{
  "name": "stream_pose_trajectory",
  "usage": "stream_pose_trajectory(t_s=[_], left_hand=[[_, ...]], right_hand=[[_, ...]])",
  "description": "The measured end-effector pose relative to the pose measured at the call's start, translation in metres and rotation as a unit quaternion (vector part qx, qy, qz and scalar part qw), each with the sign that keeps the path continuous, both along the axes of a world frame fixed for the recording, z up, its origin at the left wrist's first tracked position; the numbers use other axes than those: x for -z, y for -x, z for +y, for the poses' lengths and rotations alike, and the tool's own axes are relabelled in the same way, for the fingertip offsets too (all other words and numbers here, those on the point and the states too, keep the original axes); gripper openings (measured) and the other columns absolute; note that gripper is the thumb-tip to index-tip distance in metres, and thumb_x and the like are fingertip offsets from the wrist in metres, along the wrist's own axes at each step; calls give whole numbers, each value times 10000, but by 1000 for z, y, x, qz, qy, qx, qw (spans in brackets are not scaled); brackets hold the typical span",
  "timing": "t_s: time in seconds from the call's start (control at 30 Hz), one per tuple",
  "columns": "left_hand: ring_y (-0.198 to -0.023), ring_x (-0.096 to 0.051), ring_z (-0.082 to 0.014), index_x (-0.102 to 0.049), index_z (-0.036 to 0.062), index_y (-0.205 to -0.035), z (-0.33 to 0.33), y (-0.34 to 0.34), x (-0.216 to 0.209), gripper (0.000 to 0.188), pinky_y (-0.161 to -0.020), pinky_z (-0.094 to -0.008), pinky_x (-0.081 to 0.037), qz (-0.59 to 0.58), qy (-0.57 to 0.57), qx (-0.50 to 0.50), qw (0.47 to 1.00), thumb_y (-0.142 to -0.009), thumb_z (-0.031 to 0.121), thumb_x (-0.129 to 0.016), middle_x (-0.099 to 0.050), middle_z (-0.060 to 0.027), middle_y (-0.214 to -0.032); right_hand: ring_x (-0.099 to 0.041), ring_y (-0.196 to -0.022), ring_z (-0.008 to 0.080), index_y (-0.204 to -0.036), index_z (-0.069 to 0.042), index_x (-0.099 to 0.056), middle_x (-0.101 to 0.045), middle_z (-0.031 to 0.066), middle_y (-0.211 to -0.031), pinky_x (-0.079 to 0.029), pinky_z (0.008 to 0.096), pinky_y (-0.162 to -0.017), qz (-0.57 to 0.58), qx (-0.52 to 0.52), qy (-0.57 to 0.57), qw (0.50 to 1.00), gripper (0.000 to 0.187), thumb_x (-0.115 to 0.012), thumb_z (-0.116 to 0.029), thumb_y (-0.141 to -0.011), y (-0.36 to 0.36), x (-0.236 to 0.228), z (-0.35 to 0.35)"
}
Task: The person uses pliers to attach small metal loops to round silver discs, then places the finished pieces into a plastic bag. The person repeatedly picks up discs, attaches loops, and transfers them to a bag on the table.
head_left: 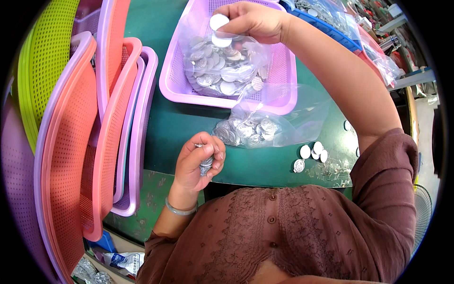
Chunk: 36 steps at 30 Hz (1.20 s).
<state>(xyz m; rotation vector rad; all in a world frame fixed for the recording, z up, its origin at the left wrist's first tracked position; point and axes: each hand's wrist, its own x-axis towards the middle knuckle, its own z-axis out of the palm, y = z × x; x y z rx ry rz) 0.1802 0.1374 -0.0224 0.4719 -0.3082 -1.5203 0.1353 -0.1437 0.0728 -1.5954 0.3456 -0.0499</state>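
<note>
My left hand (201,158) is closed around a small bunch of silver medallions (206,165), near the table's front edge. Over a lilac plastic basket (227,100), my right hand (257,22) pinches a pale round medallion (219,22) at its fingertips. Another pale medallion (221,40) shows just below them, and I cannot tell if it is held. A clear plastic bag (198,33) inside the basket is filled with many silver medallions (222,71). In front of the basket lies a second clear bag (302,118) with silver medallions (248,130) in it.
Several loose medallions (314,151) lie on the green table (255,170), right of the second bag. Stacked orange baskets (71,137), lilac baskets (149,94) and lime baskets (42,61) stand on edge at the left. A blue crate (326,28) with bagged items is at the back right.
</note>
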Motion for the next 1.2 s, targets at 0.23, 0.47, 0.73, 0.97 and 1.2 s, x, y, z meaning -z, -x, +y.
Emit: stream_pose_trajectory(t_s=[0.23,0.47,0.73,0.97,1.2], left_hand=[[-569,-421,-121,-468,-5,-764,0,0,0,157,-370,-166,-332,-7,-4,-2,1000,-838,128,-503,-467,-119,-733],[-572,-422,-120,-467,-3,-762,0,0,0,160,-371,-167,-331,-8,-4,-2,1000,-837,134,-507,-467,-116,-733],[-574,-419,-121,-459,-2,-763,0,0,-1,161,-375,-166,-332,-8,-2,-3,1000,-838,133,-504,-462,-117,-733],[-575,-416,-119,-454,-4,-769,0,1,-1,162,-375,-165,-332,-11,5,-4,1000,-841,135,-495,-456,-118,-734],[-578,-425,-114,-466,3,-779,1,1,0,147,-380,-169,-341,-8,1,-9,1000,-844,132,-497,-467,-112,-740]], right_hand=[[-550,-623,119,-813,-46,-570,-597,65,-783,-448,249,-546,-109,-106,-255,955,81,-578,-8,-742,5,3,-14],[-509,-557,90,-767,-35,-588,-565,16,-683,-405,234,-466,91,-74,62,991,133,-643,-90,-660,0,-4,0],[-579,-586,264,-775,-5,-641,-608,139,-693,-456,355,-515,237,-198,608,731,205,-668,-128,-614,-13,-20,53],[-583,-633,294,-746,-2,-634,-604,150,-699,-463,369,-563,226,-173,611,739,181,-659,-127,-617,-6,-13,53],[-495,-535,106,-679,-41,-584,-543,15,-602,-372,253,-447,210,-101,343,910,116,-660,-100,-614,4,-25,41]])
